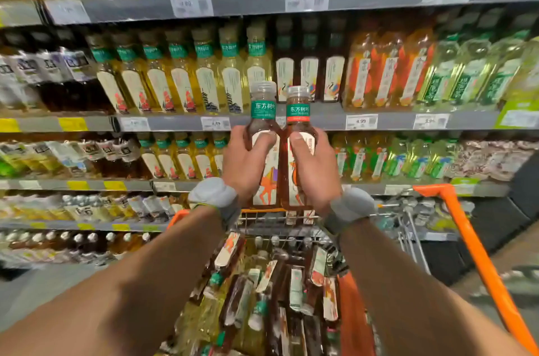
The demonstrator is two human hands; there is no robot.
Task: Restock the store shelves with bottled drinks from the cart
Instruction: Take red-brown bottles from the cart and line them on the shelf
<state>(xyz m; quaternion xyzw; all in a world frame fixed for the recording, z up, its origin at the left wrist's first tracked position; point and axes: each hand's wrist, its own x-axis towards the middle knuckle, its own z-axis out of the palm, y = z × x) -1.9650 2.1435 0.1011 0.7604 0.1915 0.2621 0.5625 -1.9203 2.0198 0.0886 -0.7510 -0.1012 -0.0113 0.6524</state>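
Two upright bottles of dark tea are raised side by side in front of the shelves. My left hand (246,164) grips the left bottle (264,113), which has a green neck band and a cream label. My right hand (313,169) grips the right bottle (298,112), which has a green and red neck band. The two bottles touch each other. Below my arms stands the shopping cart (478,253) with its orange rim, and several bottles (262,291) lie loose in it. Three matching dark bottles (309,70) stand on the shelf (320,119) just behind the ones I hold.
Rows of yellow tea bottles (204,75) fill the shelf to the left, orange bottles (388,70) and green bottles (472,73) to the right. More stocked shelves run above and below, with price tags (361,121) along their edges. The grey floor (43,288) shows at lower left.
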